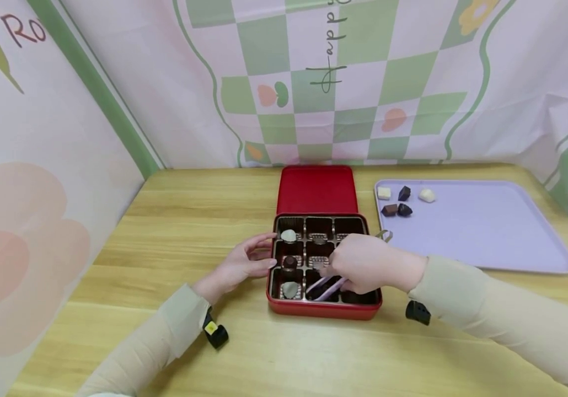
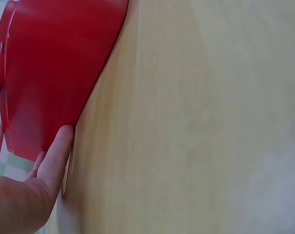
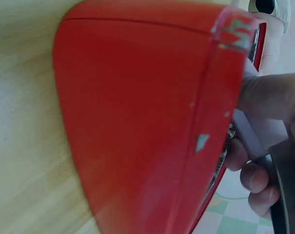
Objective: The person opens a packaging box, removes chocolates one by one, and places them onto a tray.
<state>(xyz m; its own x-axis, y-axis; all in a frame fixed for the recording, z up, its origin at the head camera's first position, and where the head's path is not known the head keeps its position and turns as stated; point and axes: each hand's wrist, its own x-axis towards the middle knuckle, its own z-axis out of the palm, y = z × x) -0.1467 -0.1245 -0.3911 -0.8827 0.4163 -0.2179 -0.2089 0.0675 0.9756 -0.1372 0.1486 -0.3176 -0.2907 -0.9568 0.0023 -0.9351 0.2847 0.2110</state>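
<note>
A red tin box (image 1: pixel 323 310) with a dark divided insert stands open on the table. In its left column sit a white shell-like piece (image 1: pixel 288 236), a round dark brown chocolate (image 1: pixel 290 262) and a greyish piece (image 1: pixel 291 290). My left hand (image 1: pixel 245 260) rests against the box's left side, fingers and thumb at the rim. Over the right part of the box, my right hand (image 1: pixel 365 263) grips tongs with pale purple arms (image 1: pixel 331 289). Their tips reach down into the front middle compartment; I cannot tell whether they pinch anything. The right wrist view shows fingers (image 3: pixel 257 178) curled around the tongs.
The box's red lid (image 1: pixel 317 190) lies behind it. At the right, a lilac tray (image 1: pixel 482 226) carries several small pieces near its left end: a white cube (image 1: pixel 384 193), a cream piece (image 1: pixel 427 195) and dark ones (image 1: pixel 405 210). A printed cloth (image 1: pixel 309 66) hangs behind the table.
</note>
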